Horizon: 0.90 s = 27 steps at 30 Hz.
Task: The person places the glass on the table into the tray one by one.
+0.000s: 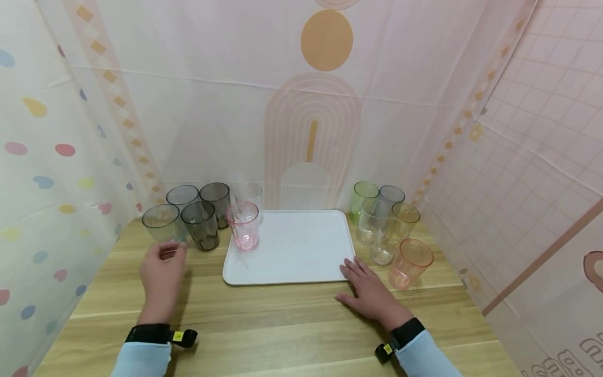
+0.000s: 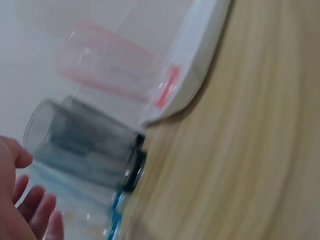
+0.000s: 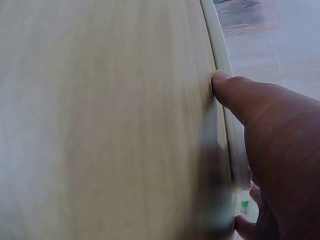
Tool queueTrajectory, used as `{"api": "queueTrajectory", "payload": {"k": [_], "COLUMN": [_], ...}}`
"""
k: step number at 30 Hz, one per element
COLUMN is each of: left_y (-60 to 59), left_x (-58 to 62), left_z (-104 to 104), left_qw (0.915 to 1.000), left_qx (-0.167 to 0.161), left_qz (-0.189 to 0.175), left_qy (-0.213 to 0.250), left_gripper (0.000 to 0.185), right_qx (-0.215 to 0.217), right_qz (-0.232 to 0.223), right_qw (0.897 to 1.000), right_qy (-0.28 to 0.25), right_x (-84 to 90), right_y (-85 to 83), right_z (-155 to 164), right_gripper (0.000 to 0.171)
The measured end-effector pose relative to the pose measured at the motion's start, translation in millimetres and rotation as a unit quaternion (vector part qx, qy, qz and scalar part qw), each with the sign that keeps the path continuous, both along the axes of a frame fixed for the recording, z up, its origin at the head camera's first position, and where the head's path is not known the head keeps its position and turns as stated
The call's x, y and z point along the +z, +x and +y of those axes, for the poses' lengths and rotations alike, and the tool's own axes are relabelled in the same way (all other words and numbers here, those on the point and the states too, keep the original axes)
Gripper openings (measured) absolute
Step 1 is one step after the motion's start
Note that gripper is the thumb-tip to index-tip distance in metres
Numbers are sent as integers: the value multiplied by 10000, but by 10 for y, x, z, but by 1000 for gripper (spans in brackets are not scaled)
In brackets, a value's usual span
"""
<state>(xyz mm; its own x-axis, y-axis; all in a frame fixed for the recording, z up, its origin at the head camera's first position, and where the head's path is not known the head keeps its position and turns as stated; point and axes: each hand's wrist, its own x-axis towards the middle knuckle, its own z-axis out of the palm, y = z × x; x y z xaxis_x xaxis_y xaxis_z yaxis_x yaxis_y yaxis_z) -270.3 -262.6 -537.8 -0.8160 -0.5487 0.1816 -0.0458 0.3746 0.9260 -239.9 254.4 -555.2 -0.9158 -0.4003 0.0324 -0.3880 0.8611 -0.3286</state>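
The left hand point(image 1: 162, 272) hovers low in the left of the frame, fingers relaxed and spread, holding nothing, its fingertips just short of the pale green-grey cup point(image 1: 162, 223). That cup is clear tinted plastic, upright, its mouth open, standing on the wooden bench point(image 1: 282, 324) at the near left corner of a cluster. Beside it stand a dark grey cup point(image 1: 201, 225), two more grey cups point(image 1: 215, 201) behind, and a clear one at the back; whether anything is in them cannot be told. The white tray point(image 1: 297, 251) lies in the middle of the frame, and a pink cup point(image 1: 244, 226) stands upright on its upper left corner. The right hand point(image 1: 369, 293) rests flat on the bench, fingers straight, fingertips touching the tray's lower right edge. In the right of the frame a second cluster stands: an orange cup point(image 1: 410, 263) nearest, clear ones point(image 1: 387, 241) behind it, and a green cup point(image 1: 363, 199) at the back.
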Motion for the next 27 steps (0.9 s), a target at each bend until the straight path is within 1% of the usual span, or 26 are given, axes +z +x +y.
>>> {"api": "queueTrajectory", "payload": {"k": [2, 4, 7, 10, 13, 15, 17, 22, 27], "left_y": [-25, -65, -140, -225, -305, -366, -425, -543, -601], "left_x": [4, -22, -94, -177, -223, -251, -264, -251, -217], "left_z": [-103, -188, -297, -383, -438, -469, -498, -555, -575], "left_qw": [9995, 9988, 9985, 9993, 9989, 9980, 9973, 9966, 9977], "left_qx": [297, 473, 553, 328, -98, -355, -530, -734, -609], "left_qz": [79, 92, 17, -164, -447, -510, -502, -348, -278], "left_qy": [95, 123, 26, -62, -91, -75, -7, 116, 143], "left_gripper": [41, 49, 64, 84, 100, 107, 110, 111, 98], "right_qx": [-3, -8, 11, 31, 47, 40, 37, 42, 44], "right_qz": [12, 13, 31, 53, 49, 28, 2, 29, 42], "right_qw": [10000, 10000, 10000, 10000, 10000, 10000, 10000, 10000, 10000], "right_qy": [-17, -22, -45, -47, -71, -74, -68, -44, -34], "right_x": [3, 9, 7, 6, 10, 17, 23, 19, 5], "right_y": [0, 3, 4, 5, 5, 7, 7, 9, 4], "right_z": [5, 8, 14, 20, 23, 20, 16, 9, 10], "right_gripper": [84, 83, 83, 83, 83, 83, 83, 83, 83]}}
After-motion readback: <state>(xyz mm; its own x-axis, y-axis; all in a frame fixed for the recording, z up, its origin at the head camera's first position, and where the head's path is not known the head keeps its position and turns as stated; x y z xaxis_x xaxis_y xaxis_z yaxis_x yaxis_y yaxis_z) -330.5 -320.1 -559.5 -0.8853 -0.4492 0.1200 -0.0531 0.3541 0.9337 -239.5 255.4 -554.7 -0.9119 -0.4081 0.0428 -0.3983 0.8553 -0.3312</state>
